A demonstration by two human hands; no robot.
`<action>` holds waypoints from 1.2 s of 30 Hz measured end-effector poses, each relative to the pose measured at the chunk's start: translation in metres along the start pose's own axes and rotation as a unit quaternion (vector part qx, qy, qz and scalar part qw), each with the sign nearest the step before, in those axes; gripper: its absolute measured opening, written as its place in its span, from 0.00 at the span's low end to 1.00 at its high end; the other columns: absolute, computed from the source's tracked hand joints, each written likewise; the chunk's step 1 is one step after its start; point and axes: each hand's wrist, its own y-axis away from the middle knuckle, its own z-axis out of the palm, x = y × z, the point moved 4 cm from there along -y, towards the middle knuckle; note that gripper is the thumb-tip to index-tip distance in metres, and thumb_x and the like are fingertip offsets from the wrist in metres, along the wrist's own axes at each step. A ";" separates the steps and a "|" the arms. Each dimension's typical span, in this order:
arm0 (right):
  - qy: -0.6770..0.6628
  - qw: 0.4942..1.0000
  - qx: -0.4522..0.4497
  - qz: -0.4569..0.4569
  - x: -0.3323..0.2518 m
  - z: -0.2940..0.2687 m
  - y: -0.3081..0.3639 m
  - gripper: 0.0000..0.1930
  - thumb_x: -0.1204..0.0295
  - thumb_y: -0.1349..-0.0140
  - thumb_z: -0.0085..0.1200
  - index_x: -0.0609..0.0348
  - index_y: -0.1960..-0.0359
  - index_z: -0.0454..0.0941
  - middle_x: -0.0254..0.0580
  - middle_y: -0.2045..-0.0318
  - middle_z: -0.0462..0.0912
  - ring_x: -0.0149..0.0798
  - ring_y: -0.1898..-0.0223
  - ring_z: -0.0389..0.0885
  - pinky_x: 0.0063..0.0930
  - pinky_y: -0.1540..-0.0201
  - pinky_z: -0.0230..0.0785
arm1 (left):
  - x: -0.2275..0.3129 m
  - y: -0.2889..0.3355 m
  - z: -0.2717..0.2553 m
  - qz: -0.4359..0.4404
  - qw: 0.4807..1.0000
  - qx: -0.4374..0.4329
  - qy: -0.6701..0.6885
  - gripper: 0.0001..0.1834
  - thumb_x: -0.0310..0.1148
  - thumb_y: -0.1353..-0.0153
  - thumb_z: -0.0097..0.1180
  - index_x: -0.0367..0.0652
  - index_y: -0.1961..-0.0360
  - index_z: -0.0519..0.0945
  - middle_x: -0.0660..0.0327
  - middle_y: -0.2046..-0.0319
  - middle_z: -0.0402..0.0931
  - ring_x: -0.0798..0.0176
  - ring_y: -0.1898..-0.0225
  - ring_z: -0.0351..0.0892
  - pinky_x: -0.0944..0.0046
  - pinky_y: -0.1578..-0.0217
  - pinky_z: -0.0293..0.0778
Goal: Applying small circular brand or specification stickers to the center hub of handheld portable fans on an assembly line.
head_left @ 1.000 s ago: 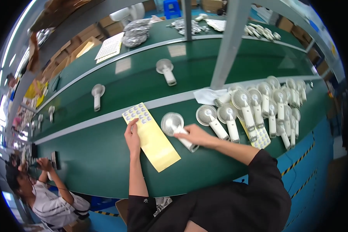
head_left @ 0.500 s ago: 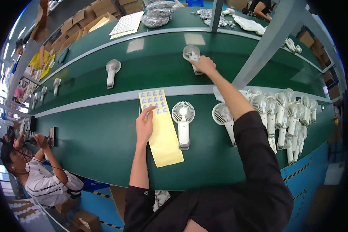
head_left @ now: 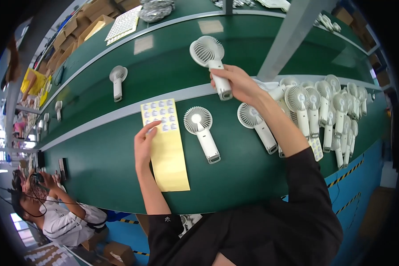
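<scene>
My right hand (head_left: 240, 83) grips the handle of a white handheld fan (head_left: 207, 49), raised over the rail, its round grille up and to the left. My left hand (head_left: 145, 144) lies at the left edge of a yellow label sheet (head_left: 169, 162), fingertips by the lowest rows of small printed labels. Those fingers are partly bent and apart, with nothing visible in them. Just right of the sheet a second white fan (head_left: 206, 141) lies on the green table, grille away from me. Another fan (head_left: 262, 133) rests beneath my right forearm.
Many white fans (head_left: 314, 104) crowd the table's right end, with another label sheet (head_left: 315, 148) partly under them. Beyond the grey rail (head_left: 119, 116), more fans (head_left: 118, 84) lie spaced along a green belt. A grey post (head_left: 283, 44) rises at right. A person (head_left: 60, 213) sits at left.
My right hand has lifted the fan off the far green surface and brought it nearer. My left hand stays at the label sheet, its fingers slightly shifted. The view has turned a little.
</scene>
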 end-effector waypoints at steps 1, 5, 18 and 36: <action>0.032 0.999 -0.014 0.004 0.001 0.005 0.016 0.12 0.67 0.32 0.56 0.63 0.56 0.71 0.36 0.66 0.77 0.29 0.66 0.78 0.24 0.62 0.74 | 0.003 0.002 -0.004 0.031 0.999 0.010 0.017 0.13 0.30 0.34 0.54 0.35 0.52 0.83 0.53 0.52 0.81 0.65 0.53 0.79 0.66 0.51 0.74; -0.046 0.999 0.006 -0.006 0.014 0.014 0.062 0.12 0.67 0.32 0.55 0.63 0.55 0.71 0.37 0.64 0.77 0.29 0.65 0.79 0.24 0.61 0.73 | 0.017 0.007 0.012 0.107 0.939 -0.067 0.319 0.16 0.35 0.31 0.51 0.30 0.55 0.81 0.53 0.58 0.82 0.63 0.56 0.81 0.65 0.51 0.75; -0.099 0.993 -0.028 -0.055 0.016 0.010 0.111 0.16 0.71 0.32 0.53 0.65 0.47 0.67 0.40 0.62 0.77 0.33 0.66 0.79 0.31 0.61 0.75 | 0.029 0.014 0.147 0.265 0.920 -0.084 -0.275 0.10 0.34 0.34 0.56 0.45 0.59 0.87 0.54 0.56 0.83 0.53 0.44 0.73 0.51 0.29 0.47; 0.148 0.982 -0.103 0.046 0.057 0.072 0.132 0.26 0.74 0.40 0.60 0.64 0.43 0.64 0.42 0.60 0.79 0.32 0.64 0.80 0.25 0.62 0.74 | 0.050 0.058 0.110 0.101 0.981 -0.167 0.014 0.24 0.30 0.31 0.52 0.35 0.36 0.70 0.59 0.42 0.74 0.66 0.49 0.76 0.65 0.47 0.73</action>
